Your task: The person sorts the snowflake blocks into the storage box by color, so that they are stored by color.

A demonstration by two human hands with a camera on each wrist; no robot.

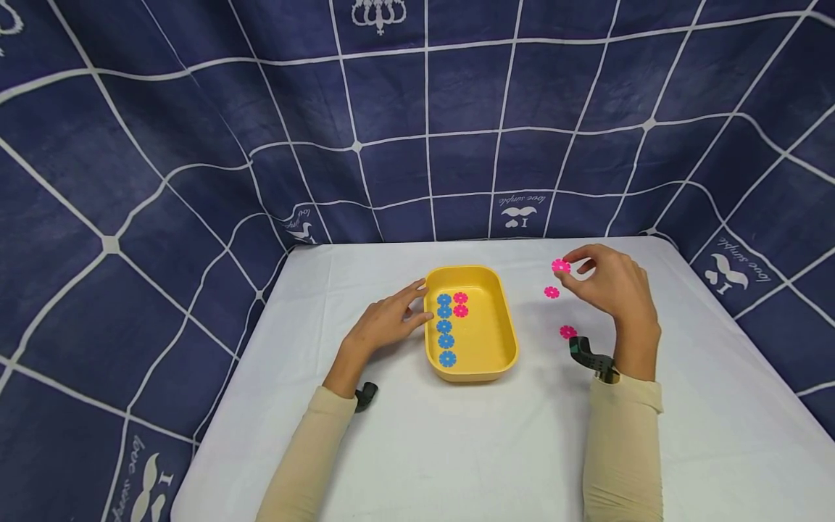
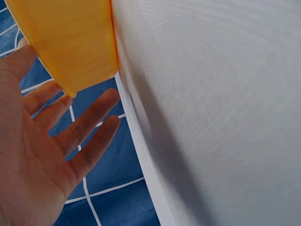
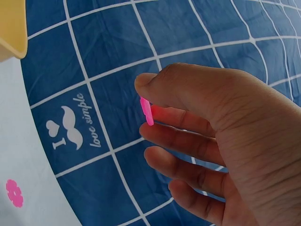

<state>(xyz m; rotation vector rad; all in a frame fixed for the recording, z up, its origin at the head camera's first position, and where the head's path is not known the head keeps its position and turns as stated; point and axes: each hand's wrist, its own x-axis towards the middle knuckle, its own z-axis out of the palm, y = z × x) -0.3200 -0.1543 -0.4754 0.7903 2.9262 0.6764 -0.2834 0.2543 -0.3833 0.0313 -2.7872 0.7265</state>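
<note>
A yellow tray (image 1: 476, 377) stands on the white table. Inside, along its left side, several blue flower-shaped discs (image 1: 446, 341) form a column, with two pink discs (image 1: 460, 311) beside the upper ones. My left hand (image 1: 385, 319) touches the tray's left rim with extended fingers and thumb; its spread fingers (image 2: 89, 122) also show in the left wrist view. To the right of the tray my right hand (image 1: 609, 283) pinches a pink flower-shaped disc (image 3: 146, 111) between thumb and fingertips, above the table. The other right fingers are loosely bent.
Two more pink discs lie on the white tablecloth (image 1: 417, 449) right of the tray: one pink disc (image 1: 551, 292) below the raised hand, another pink disc (image 1: 568, 332) nearer me by the right wrist's black camera mount (image 1: 590, 357). A blue checked curtain (image 1: 457, 167) surrounds the table's back and sides.
</note>
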